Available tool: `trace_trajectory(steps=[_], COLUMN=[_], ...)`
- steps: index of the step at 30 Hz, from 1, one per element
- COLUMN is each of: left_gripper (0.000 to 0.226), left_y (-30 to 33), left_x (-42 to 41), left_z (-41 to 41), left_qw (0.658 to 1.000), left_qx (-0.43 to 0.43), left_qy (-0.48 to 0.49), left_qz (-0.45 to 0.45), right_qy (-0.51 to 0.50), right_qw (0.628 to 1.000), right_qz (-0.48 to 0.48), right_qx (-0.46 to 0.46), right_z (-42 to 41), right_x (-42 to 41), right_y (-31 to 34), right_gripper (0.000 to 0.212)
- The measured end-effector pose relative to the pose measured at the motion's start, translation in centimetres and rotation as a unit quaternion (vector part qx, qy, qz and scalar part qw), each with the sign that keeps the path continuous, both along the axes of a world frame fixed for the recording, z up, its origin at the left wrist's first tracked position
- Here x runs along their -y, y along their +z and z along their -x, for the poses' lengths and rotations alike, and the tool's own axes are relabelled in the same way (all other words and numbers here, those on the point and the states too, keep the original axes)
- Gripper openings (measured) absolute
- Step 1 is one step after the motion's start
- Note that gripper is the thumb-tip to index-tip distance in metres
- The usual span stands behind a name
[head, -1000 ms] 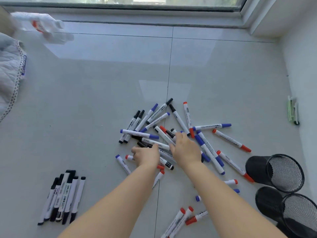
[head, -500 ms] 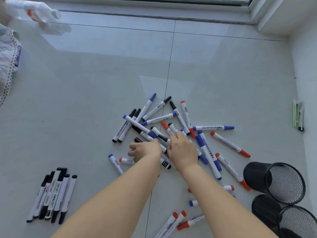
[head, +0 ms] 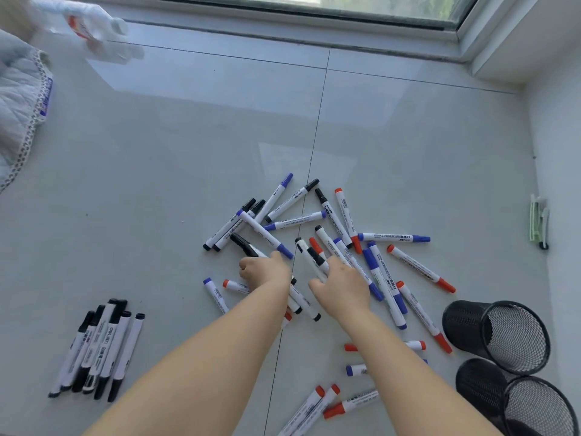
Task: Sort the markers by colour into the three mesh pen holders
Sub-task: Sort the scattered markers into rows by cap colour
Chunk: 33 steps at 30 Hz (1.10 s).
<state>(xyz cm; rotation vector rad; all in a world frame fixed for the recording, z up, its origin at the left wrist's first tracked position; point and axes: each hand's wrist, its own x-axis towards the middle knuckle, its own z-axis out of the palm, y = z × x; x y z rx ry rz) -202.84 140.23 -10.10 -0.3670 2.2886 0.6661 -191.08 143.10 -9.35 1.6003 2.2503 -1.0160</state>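
Both hands point(head: 265, 272) among scattered floor markers point(head: 333, 247)

Pale grey tiled floor point(head: 157, 184), glossy, crossed by dark grout lines. Scattered at the middle: a loose pile of markers point(head: 330, 247) capped blue, black and red, some crossing each other. At lower left, a neat row of black markers point(head: 100, 347) side by side. At lower right, two black mesh pen holders point(head: 500, 335) tipped on their sides, touching. Green clip point(head: 538, 221) near the right wall. Quilted cloth point(head: 19, 99) at the left edge.
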Motion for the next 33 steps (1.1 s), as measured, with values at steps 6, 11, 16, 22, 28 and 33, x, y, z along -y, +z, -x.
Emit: trace_trajectory(steps=[6,11,16,22,28,33], left_gripper=[0.016,0.011,0.020,0.022,0.012,0.016], left_y=[0.2,1.4,3.7,6.2,5.7,3.9], left_x=[1.6,3.1,6.5,13.5,22.1,27.6], left_z=[1.5,2.6,4.9,8.4,15.9,21.5], left_qw=[0.993,0.981,0.970,0.970,0.967,0.961], left_qx=[0.044,0.038,-0.024,-0.081,-0.141,-0.140], left_qy=[0.053,0.069,0.039,-0.059,-0.166,-0.238], left_qz=[-0.097,-0.178,-0.237,-0.222,-0.130,-0.019], right_qy=[-0.075,-0.147,-0.139,-0.150,-0.170,-0.219], right_qw=[0.994,0.981,0.978,0.965,0.966,0.962], right_qz=[0.060,0.098,0.085,0.144,0.156,0.147], right_qx=[-0.044,-0.082,-0.131,-0.161,-0.118,-0.077], right_z=[0.3,0.9,3.9,9.3,13.4,16.0], right_x=[1.0,2.1,4.6,12.9,21.5,25.1], right_y=[0.4,0.9,2.4,3.4,2.0,1.2], right_gripper=[0.024,0.018,0.036,0.029,0.027,0.017])
